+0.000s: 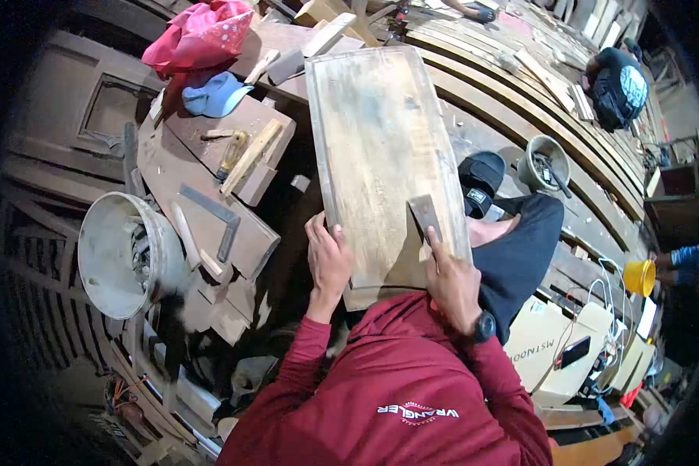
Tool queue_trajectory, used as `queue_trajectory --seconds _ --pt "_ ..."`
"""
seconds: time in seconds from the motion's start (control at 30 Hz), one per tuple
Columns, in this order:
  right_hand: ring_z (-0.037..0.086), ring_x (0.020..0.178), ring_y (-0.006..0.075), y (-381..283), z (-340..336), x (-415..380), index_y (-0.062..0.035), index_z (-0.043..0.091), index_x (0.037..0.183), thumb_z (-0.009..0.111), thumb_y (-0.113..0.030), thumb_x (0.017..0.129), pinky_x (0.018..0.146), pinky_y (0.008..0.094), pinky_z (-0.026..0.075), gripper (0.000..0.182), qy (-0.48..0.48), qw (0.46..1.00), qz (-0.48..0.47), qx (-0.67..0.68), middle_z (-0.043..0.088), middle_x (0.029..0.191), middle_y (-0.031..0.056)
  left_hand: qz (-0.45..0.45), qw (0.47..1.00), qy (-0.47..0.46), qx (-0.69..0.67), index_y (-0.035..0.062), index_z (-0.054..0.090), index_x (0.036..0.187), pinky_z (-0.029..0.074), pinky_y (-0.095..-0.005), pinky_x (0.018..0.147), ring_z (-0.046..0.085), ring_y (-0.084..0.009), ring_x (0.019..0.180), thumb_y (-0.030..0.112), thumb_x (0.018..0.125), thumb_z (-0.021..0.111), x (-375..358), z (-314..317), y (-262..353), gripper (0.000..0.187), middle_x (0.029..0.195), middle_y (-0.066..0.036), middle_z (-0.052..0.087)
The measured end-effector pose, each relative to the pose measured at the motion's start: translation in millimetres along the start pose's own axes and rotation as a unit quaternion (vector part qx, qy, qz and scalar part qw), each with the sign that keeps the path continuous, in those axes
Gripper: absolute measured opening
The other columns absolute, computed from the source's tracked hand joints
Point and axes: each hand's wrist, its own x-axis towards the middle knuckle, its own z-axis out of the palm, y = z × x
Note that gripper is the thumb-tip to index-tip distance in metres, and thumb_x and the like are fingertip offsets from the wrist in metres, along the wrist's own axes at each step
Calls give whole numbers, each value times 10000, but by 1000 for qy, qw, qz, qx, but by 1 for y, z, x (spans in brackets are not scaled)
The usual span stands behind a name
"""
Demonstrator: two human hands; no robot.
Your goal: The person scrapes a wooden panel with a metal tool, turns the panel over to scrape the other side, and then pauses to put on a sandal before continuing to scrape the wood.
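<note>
A long pale wooden panel (380, 155) with a raised border lies across my lap, its far end pointing away from me. My left hand (330, 260) holds the panel's left edge near its close end, the thumb on top. In my right hand (452, 283) is a flat metal scraper (423, 216), its broad end resting on the panel's lower right part. The index finger stretches along the scraper, and the other fingers are curled and partly hidden. Darker stains show on the panel's far half.
On the left are a white bucket (120, 256), a metal square (217, 217), a blue cap (216, 95) and a pink bag (202, 39). Long planks (536, 124), a grey bucket (544, 163) and a phone (573, 352) lie right. Another person (617, 85) crouches at the back right.
</note>
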Motion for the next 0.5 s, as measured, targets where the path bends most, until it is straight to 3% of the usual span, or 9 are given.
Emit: queue_trajectory --seconds 0.13,0.17,0.27,0.3,0.33,0.4,0.5 --pt "651 517 326 -2 -7 -13 -196 532 1511 649 -200 906 506 457 516 617 -6 999 -11 45 643 612 151 25 993 52 107 -41 402 1402 450 -506 1029 525 -458 1215 130 1010 563 4 -7 14 457 1340 -283 478" --pt "653 560 381 -7 -10 -9 -217 626 1430 636 -145 908 547 497 522 527 -2 997 17 81 648 638 166 33 992 64 100 -36 463 1369 470 -493 1026 540 -446 1214 98 981 587 6 -9 27 429 1324 -264 504" --pt "673 562 331 -2 11 17 -168 501 1523 616 -181 943 549 471 526 591 28 997 -28 65 653 633 162 182 980 -44 -67 -28 576 1271 479 -504 1029 580 -436 1190 49 933 624 12 -17 83 350 1288 -243 556" --pt "670 574 337 -4 8 29 -131 496 1519 592 -171 966 557 478 526 562 -11 998 -20 53 658 650 169 198 968 -95 -121 -8 670 1110 520 -489 976 634 -418 1111 20 882 654 12 -10 96 230 1222 -226 618" --pt "673 575 338 6 21 31 -129 498 1515 585 -191 974 560 471 530 551 12 998 -40 56 662 663 170 238 954 -100 -155 6 695 1026 545 -470 931 659 -410 1069 17 869 673 21 -10 118 159 1178 -218 653" --pt "667 562 347 18 39 19 -157 483 1534 597 -200 965 555 471 532 582 37 995 -58 67 665 665 165 237 957 -96 -136 3 697 1000 543 -463 928 657 -396 1081 24 864 682 58 7 128 138 1162 -215 660" --pt "661 553 348 0 12 -3 -196 504 1529 626 -194 936 554 476 533 605 -17 996 -19 89 667 665 152 208 972 -31 -104 19 696 1025 523 -464 946 652 -393 1063 56 877 677 147 51 113 154 1114 -205 666"
